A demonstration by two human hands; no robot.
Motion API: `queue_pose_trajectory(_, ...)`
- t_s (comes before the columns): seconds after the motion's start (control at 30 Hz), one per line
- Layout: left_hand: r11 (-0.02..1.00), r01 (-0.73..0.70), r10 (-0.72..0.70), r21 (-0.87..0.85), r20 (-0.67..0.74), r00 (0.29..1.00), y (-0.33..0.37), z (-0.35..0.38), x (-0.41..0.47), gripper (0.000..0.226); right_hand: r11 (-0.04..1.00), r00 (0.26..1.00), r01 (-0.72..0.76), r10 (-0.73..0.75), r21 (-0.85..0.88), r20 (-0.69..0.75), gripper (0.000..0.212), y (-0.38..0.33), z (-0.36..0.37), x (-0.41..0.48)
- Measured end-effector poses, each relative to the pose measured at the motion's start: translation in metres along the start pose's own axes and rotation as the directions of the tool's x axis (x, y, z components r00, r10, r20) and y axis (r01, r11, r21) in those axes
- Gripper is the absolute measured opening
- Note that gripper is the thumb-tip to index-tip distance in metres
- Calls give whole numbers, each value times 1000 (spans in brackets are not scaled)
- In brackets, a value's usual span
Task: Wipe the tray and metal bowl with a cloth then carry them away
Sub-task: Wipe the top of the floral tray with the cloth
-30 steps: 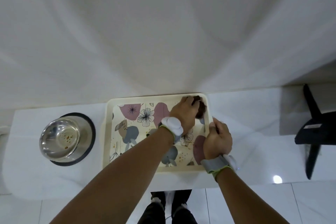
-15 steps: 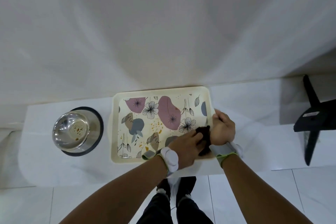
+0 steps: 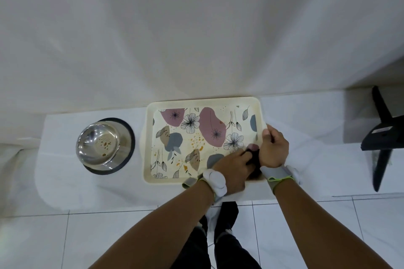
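A cream tray (image 3: 203, 102) printed with flowers lies on a white ledge against the wall, with orange specks on its middle. My left hand (image 3: 232, 167) presses a dark cloth (image 3: 254, 159) onto the tray's near right corner, its fingers curled over the cloth. My right hand (image 3: 273, 148) grips the tray's right rim just beside the cloth. A metal bowl (image 3: 99, 145) on a black base stands to the left of the tray, with brown spots inside.
The white ledge (image 3: 65, 177) is narrow, with a white wall right behind it and tiled floor (image 3: 43, 236) in front. A black stand (image 3: 381, 137) rises at the right. My legs and shoes show below the ledge.
My left hand dragged the cloth from the tray's far right corner down to the near right corner. My right hand stayed on the right rim. The camera view shifted slightly.
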State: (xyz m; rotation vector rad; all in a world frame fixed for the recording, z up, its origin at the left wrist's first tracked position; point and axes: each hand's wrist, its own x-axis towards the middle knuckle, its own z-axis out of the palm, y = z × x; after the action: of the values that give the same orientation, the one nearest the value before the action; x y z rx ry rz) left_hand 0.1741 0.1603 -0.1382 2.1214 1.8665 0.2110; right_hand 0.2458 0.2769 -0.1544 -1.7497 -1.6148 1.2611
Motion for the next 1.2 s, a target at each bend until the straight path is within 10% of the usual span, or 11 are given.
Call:
queue_pose_trajectory(0.67,866,469,-483,-173,-54,874,-59,-11,-135,21,935,969,177,-220,-307,-110,31,8,14,-7)
queue_pose_trajectory(1.2,886,420,-433,-197,-23,901,-64,-15,-136,21,890,961,183,-251,-418,-114,30,2,19,-13)
